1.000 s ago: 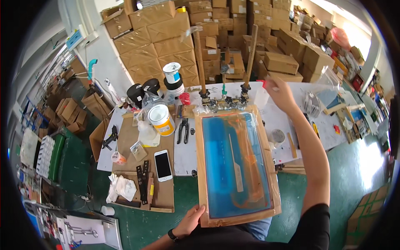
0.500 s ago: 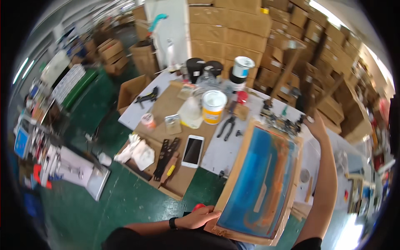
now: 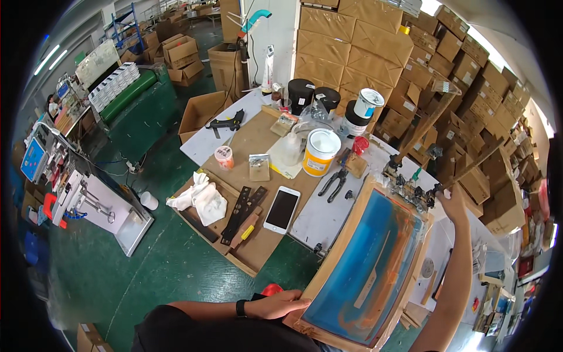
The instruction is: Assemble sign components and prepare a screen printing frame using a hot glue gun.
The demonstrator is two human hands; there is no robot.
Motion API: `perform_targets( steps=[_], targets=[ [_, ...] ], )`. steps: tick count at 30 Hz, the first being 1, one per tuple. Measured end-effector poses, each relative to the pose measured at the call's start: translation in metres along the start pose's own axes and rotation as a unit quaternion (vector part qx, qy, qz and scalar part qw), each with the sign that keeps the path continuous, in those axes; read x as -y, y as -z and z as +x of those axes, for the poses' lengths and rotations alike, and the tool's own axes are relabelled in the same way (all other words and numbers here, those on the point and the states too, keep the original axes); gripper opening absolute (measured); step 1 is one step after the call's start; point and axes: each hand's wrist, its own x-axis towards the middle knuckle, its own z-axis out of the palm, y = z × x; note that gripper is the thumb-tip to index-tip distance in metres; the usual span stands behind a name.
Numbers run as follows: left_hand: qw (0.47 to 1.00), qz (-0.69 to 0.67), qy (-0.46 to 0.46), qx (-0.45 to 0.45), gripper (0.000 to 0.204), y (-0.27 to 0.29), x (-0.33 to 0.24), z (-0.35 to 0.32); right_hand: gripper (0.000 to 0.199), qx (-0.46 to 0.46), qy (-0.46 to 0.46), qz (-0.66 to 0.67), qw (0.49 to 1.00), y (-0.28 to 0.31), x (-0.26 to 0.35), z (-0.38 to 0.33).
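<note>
A screen-printing frame with wooden rails and blue mesh point(image 3: 359, 258) slants up from my body to the table. Orange-brown smears run down its right half. My left hand point(image 3: 278, 304) is closed on the near left corner, thumb on top and the other fingers mostly hidden below. At the frame's far end is a metal hinge clamp point(image 3: 404, 183) with several dark knobs. My right hand point(image 3: 453, 205) reaches past the right rail to a dark knob at the clamp's right end, its fingers bent around it and partly hidden.
Left of the frame lie pliers point(image 3: 333, 185), a phone point(image 3: 281, 210), black perforated strips point(image 3: 239, 216), a yellow-handled knife point(image 3: 243, 232) and a white rag point(image 3: 202, 199). Behind them stand a yellow-and-white can point(image 3: 321, 154) and black tubs point(image 3: 301, 97). A wooden bar point(image 3: 425, 129) rises beyond the clamp.
The whole view has shifted, so the table and frame sit farther right. Both hands keep their places, the left on the frame corner and the right at the clamp knob.
</note>
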Motion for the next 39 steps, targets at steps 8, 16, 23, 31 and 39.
perform_targets(
  steps=[8, 16, 23, 31, 39],
  targets=[
    [1.0, -0.007, -0.004, 0.012, 0.049, 0.001, -0.001, 0.001, 0.043, 0.038, 0.002, -0.091, 0.995, 0.007, 0.001, -0.004],
    [1.0, 0.002, 0.012, 0.007, 0.049, 0.002, -0.009, -0.002, 0.052, 0.012, 0.011, 0.017, 1.0, -0.002, -0.002, 0.0],
    [0.999, -0.015, 0.019, 0.028, 0.043, 0.003, -0.005, 0.002, 0.053, -0.049, 0.116, -0.075, 0.989, -0.003, -0.001, -0.001],
    [0.994, -0.106, 0.026, -0.001, 0.03, -0.002, -0.014, 0.003, 0.053, 0.022, 0.069, -0.016, 0.997, -0.007, -0.013, 0.005],
    [0.994, -0.106, 0.028, -0.012, 0.036, -0.001, -0.019, 0.003, 0.053, 0.03, -0.036, -0.102, 0.994, 0.012, 0.003, -0.002]
  ],
)
